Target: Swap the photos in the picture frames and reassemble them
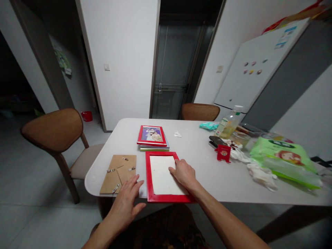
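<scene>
A red picture frame lies at the near edge of the table, with a plain white sheet filling its opening. My right hand grips the frame's right side, fingers curled over the border and thumb over the white sheet. Left of the frame rests a brown backing board with metal clips on it. Over the board's lower right corner is my left hand, fingers spread and holding nothing; whether it touches the board I cannot tell. Behind them, another red frame with a photo tops a small stack.
At right on the table are a plastic bottle, a small red stand, a green wipes pack and crumpled tissues. A teal packet lies farther back. Wooden chairs stand left and behind.
</scene>
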A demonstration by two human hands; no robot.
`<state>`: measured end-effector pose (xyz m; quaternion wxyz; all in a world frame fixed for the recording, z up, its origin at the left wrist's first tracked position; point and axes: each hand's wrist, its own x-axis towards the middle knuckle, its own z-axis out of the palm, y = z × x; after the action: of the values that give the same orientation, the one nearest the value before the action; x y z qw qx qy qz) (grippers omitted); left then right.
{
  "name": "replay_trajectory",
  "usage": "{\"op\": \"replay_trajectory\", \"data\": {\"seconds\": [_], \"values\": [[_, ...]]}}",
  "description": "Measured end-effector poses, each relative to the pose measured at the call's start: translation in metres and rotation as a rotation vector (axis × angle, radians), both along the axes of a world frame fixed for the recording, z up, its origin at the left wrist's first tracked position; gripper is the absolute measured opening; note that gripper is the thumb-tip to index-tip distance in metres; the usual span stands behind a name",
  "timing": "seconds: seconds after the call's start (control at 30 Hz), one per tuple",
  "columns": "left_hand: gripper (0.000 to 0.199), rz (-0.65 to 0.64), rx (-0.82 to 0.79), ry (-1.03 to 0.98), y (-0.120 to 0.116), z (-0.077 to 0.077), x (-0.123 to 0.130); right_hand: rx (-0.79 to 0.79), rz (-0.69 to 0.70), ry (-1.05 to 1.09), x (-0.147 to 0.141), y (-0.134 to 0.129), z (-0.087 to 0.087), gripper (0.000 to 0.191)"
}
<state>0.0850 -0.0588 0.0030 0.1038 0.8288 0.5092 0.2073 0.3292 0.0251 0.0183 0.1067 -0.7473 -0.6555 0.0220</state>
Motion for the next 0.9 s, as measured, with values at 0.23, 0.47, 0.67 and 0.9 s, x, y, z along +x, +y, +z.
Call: {"op": "replay_trajectory", "data": {"seconds": [0.23, 0.47, 0.67, 0.9], "values": [[0.050, 0.353, 0.047, 0.105, 0.008, -0.018, -0.081, 0.040, 0.533, 0.332, -0.095, -0.025, 0.008, 0.039], [0.035, 0.300, 0.185, 0.012, 0.011, -0.021, -0.096, -0.022, 0.652, 0.418, -0.156, -0.039, -0.002, 0.052], [0.033, 0.094, 0.372, -0.066, 0.005, 0.013, -0.040, 0.045, 0.630, 0.629, -0.081, -0.050, 0.028, 0.042], [0.032, -0.109, 0.211, 0.033, 0.008, 0.015, 0.054, -0.056, 0.490, 0.507, 0.018, -0.065, 0.026, 0.043]]}}
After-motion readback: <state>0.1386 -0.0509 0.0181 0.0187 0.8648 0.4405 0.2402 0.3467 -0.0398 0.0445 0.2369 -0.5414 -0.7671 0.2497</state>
